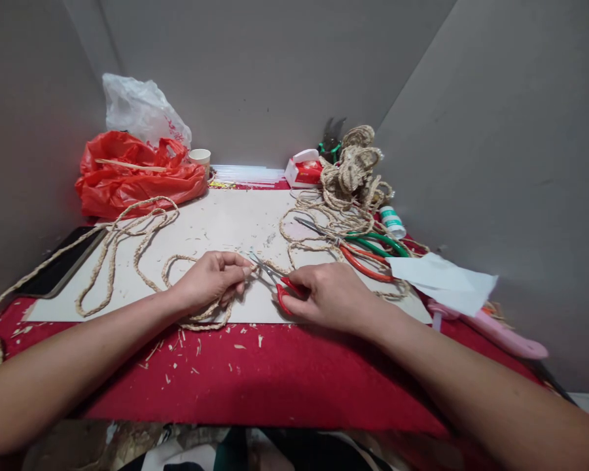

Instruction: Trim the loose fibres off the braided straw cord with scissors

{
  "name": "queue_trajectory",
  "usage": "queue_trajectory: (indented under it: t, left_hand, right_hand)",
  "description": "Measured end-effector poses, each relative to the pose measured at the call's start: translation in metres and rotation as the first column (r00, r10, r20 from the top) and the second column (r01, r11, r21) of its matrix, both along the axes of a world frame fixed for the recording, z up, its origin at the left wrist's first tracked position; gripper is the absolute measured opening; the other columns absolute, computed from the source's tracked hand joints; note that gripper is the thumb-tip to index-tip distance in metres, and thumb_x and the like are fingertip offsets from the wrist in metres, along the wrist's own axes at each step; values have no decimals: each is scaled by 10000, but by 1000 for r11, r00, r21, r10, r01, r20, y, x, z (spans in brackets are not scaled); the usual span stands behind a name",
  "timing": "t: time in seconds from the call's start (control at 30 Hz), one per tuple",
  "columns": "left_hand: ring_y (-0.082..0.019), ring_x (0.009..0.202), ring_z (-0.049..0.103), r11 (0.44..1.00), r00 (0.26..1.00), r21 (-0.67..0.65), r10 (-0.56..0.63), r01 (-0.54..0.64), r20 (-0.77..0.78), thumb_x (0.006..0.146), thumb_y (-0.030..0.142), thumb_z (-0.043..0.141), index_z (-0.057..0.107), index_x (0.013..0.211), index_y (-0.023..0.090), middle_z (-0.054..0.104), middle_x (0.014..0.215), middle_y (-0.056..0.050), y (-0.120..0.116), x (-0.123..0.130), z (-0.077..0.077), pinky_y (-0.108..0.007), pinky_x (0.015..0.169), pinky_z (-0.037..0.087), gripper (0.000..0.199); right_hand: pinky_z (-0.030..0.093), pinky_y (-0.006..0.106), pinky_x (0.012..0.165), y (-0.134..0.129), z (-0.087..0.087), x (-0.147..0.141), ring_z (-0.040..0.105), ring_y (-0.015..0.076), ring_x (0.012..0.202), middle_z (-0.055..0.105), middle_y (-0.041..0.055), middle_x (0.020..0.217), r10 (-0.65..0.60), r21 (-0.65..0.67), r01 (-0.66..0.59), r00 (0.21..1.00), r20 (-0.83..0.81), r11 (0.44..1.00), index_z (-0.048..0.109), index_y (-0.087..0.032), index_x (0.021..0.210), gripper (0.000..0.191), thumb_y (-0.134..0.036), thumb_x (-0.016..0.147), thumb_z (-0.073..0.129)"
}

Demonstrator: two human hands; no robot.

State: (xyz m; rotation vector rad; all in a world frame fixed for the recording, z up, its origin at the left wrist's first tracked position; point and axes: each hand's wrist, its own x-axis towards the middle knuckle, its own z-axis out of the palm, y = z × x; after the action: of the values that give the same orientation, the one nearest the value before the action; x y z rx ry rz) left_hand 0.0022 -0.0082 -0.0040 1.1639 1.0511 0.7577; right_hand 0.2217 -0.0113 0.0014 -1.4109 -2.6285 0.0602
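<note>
Near the middle of the white board, my left hand pinches a braided straw rope, which loops over the board's left side and runs off to the left edge. My right hand holds small red-handled scissors, its fingers at the handle loops. The scissor blades point up and left, slightly apart, and their tips are close to my left fingertips and the rope. Whether the blades touch the rope is too small to tell.
Red plastic bag, paper cup and dark tablet lie left. At right are a rope bundle, green-handled scissors, orange-handled scissors, a bottle, white paper and a pink glue gun. Straw scraps litter the red cloth.
</note>
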Motion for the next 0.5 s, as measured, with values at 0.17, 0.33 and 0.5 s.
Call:
queue_trajectory:
  t: [0.17, 0.33, 0.5]
  left_hand:
    - [-32, 299, 340, 1000, 1000, 7, 30, -30, -5, 841, 234, 575, 587, 741, 155, 538, 482, 37, 1, 1, 1, -199, 333, 218, 128]
    - [-24, 295, 326, 999, 998, -6, 36, -36, 46, 835, 217, 571, 604, 732, 147, 544, 489, 36, 2, 0, 0, -196, 333, 220, 129]
    - [-28, 305, 336, 1000, 998, -1, 31, -31, 58, 841, 188, 549, 608, 766, 143, 542, 488, 39, 3, -1, -2, -197, 340, 208, 106]
  right_hand:
    - [186, 266, 514, 1, 2, 3, 366, 102, 469, 542, -4, 507, 6, -32, -7, 1000, -27, 999, 576, -186, 573, 286, -391, 768, 528]
    - [193, 262, 508, 2, 9, 3, 360, 99, 460, 537, 7, 509, -15, -107, 17, 1000, 25, 994, 587, -181, 591, 300, -404, 776, 510]
    - [194, 259, 512, 1, 12, 3, 352, 99, 465, 542, 11, 516, 2, -140, 4, 999, 47, 990, 577, -179, 590, 308, -416, 773, 503]
